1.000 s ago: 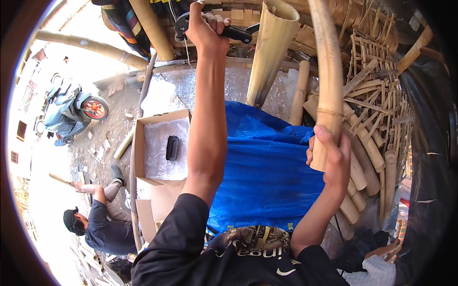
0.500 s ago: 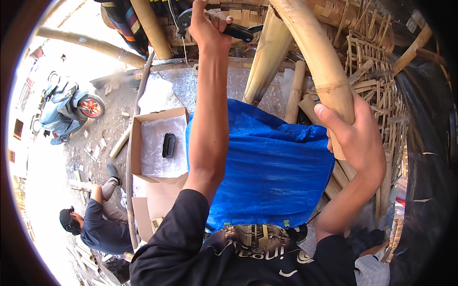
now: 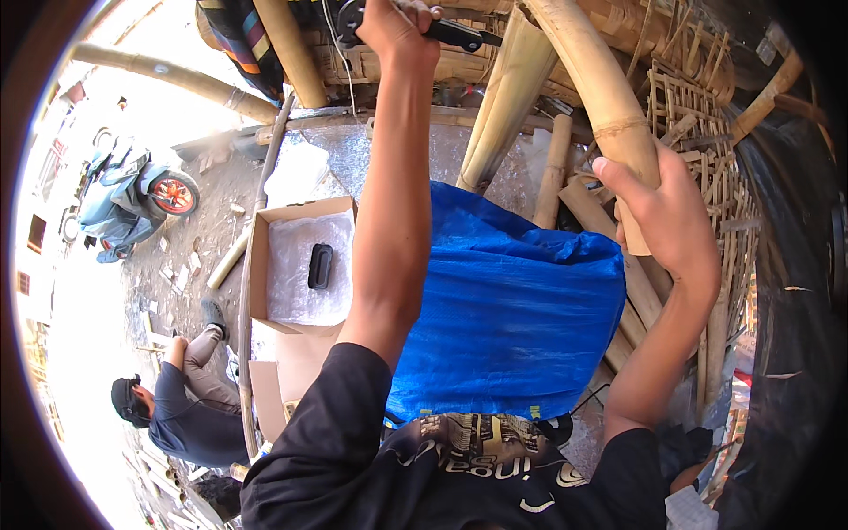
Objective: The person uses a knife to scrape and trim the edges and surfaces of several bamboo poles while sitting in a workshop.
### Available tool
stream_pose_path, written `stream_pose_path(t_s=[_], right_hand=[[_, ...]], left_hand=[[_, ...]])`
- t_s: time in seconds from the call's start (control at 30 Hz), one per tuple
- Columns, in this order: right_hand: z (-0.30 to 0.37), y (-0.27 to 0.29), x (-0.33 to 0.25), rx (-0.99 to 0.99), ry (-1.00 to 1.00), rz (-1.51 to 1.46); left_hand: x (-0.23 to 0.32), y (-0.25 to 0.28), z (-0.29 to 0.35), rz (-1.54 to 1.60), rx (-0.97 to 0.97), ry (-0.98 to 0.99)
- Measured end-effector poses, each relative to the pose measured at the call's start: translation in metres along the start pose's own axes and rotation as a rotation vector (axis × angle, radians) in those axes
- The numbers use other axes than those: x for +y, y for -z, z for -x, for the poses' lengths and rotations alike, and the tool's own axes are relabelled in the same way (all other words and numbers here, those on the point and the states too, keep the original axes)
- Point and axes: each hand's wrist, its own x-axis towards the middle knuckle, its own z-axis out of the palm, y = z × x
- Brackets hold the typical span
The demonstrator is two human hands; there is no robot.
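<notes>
My left hand (image 3: pixel 400 31) is raised at the top edge, its fingers closed round a black-handled tool (image 3: pixel 455 34). A rounded black part of the tool shows left of the hand; a narrow dark end points right toward the bamboo. I cannot make out its exact kind. On the right, my right hand (image 3: pixel 664 212) wraps round the near end of a thick bamboo pole (image 3: pixel 609 97), thumb lying along its side. The pole slants up and away past the top edge. Below and between my arms lies a blue tarp (image 3: pixel 512 309).
An open cardboard box (image 3: pixel 259 269) with white lining holds a black oblong item (image 3: pixel 320 267). Upright bamboo (image 3: pixel 503 106) and a woven lattice (image 3: pixel 693 115) stand beyond. At left, a person (image 3: pixel 190 397) sits low, near a parked motorbike (image 3: pixel 132 194).
The view has shifted slightly, so most things sit a little further right. My left hand, with the tool, appears slightly higher and further right. My right hand keeps its grip on the bamboo pole.
</notes>
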Motion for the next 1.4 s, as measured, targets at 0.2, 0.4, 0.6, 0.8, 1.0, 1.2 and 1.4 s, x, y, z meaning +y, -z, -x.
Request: stream_pose_path(t_s=[0.2, 0.4, 0.6, 0.8, 1.0, 1.2, 1.4], right_hand=[[-0.004, 0.015, -0.001, -0.008, -0.013, 0.021], [0.003, 0.006, -0.015, 0.093, 0.066, -0.079], [-0.028, -0.030, -0.015, 0.126, 0.132, 0.048], [-0.042, -0.008, -0.031, 0.184, 0.141, -0.004], [-0.041, -0.059, -0.013, 0.247, 0.253, 0.214], [-0.051, -0.053, -0.001, -0.001, 0.030, -0.016], [-0.049, -0.045, -0.026, 0.077, 0.071, -0.067]], left_hand=[[-0.012, -0.009, -0.009, 0.017, 0.006, -0.033], [-0.025, -0.009, 0.004, -0.008, -0.071, -0.099], [-0.026, -0.006, 0.012, -0.022, 0.069, -0.060], [-0.023, -0.010, 0.017, 0.003, -0.010, -0.107], [-0.036, -0.002, 0.012, -0.085, 0.160, -0.115], [-0.041, -0.001, 0.015, -0.077, 0.115, -0.067], [-0.030, 0.014, 0.034, 0.134, -0.085, -0.163]])
